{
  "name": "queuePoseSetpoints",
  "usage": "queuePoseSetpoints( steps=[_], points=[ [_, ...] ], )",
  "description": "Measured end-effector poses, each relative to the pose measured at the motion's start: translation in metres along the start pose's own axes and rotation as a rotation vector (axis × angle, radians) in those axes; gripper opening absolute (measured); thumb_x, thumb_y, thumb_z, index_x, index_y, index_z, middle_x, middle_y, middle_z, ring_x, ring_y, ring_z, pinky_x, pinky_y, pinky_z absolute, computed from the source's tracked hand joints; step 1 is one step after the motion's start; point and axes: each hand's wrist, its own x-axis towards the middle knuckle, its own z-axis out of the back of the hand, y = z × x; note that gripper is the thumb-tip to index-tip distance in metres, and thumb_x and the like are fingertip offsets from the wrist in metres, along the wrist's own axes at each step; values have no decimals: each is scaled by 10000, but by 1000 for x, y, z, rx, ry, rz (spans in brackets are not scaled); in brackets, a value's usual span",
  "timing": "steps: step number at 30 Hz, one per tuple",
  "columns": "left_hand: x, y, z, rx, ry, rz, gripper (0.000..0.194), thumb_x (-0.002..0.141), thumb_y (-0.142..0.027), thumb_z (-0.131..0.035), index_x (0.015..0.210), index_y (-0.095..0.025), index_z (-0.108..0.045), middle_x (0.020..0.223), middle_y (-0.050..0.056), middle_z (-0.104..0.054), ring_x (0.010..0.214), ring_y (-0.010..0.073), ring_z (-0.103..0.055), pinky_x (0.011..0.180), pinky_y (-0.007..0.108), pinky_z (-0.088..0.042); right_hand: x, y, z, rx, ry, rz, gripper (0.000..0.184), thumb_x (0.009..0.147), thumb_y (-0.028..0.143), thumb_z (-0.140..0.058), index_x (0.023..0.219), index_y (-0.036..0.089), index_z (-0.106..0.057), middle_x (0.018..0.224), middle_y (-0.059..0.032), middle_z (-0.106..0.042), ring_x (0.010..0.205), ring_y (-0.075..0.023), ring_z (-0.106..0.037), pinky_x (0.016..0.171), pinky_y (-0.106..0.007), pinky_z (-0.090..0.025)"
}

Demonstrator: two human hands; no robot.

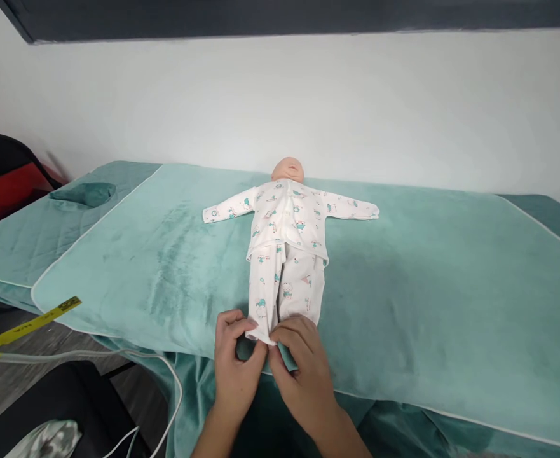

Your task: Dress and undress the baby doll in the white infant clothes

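A baby doll [288, 170] lies on its back with its arms spread, its head toward the wall. It wears a white printed top [274, 219] and matching white trousers [263, 296]. My left hand [239, 359] pinches the left edge of the cuff on the trouser leg at the left. My right hand [303, 366] pinches the same cuff at its right corner, its fingers partly covering the lower end of the other leg. Both hands are closed, thumbs and fingertips meeting at the hem. No foot shows at the cuff.
Teal velvety fabric [427, 286] covers the bed and drapes over its front edge. A quilted teal piece [36, 235] with a hole lies at the far left. White cables [165, 366] with a yellow tag [36, 326] hang near a black chair [65, 407]. A white wall stands behind.
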Motion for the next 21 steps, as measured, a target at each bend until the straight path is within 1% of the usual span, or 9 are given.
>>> queuePoseSetpoints(
  steps=[3,6,9,11,13,16,18,19,21],
  points=[
    [-2,3,-1,-9,-51,20,136,799,-178,-684,911,-234,-631,936,10,-505,874,140,-564,776,264,-503,-1,-3,-1,-39,36,31,176,861,44,-497,901,209,-542,864,-19,-598,857,-171,-531,833,-381,-449],
    [-4,5,0,29,-75,-4,57,815,-192,-678,849,-222,-645,901,11,-505,854,141,-566,757,267,-507,-1,-7,-2,-78,71,39,188,857,45,-498,914,212,-562,877,-19,-611,876,-177,-541,868,-405,-455],
    [-7,5,5,84,-57,-41,55,824,-169,-666,840,-213,-637,879,10,-525,815,134,-570,731,259,-515,-4,-9,-1,-104,96,53,226,858,38,-492,953,222,-583,925,-21,-636,946,-189,-566,921,-425,-458],
    [-8,5,9,115,-17,-88,79,831,-144,-654,864,-213,-633,878,9,-536,799,127,-574,710,245,-516,-8,-11,0,-112,105,75,302,857,16,-476,1039,230,-587,992,-25,-645,1039,-194,-569,988,-438,-443],
    [-8,6,14,141,20,-149,97,842,-127,-636,890,-213,-633,892,14,-535,806,124,-580,707,241,-521,-14,-14,2,-137,65,88,384,867,3,-454,1152,233,-566,1094,-44,-635,1144,-198,-545,1030,-437,-431],
    [-8,7,16,181,35,-209,112,858,-124,-609,920,-213,-632,961,36,-539,881,145,-596,746,271,-541,-24,-21,4,-220,-117,6,383,903,58,-486,1244,227,-530,1222,-89,-583,1208,-214,-512,991,-408,-467],
    [-8,6,15,211,39,-220,127,860,-129,-609,951,-216,-624,1032,57,-548,957,170,-598,791,309,-549,-28,-26,5,-283,-218,-82,327,912,135,-554,1225,227,-538,1206,-101,-579,1160,-228,-532,933,-399,-490],
    [-8,5,14,228,40,-224,142,860,-131,-612,972,-218,-618,1068,66,-550,995,182,-594,819,332,-549,-29,-28,6,-309,-230,-111,297,910,166,-578,1199,230,-548,1172,-97,-590,1120,-231,-547,908,-400,-493],
    [-8,1,9,261,49,-238,185,860,-128,-615,1020,-221,-605,1134,84,-547,1058,202,-578,874,372,-539,-28,-30,8,-346,-200,-139,236,915,203,-591,1147,233,-559,1100,-81,-614,1050,-234,-566,880,-408,-485]
  ],
)
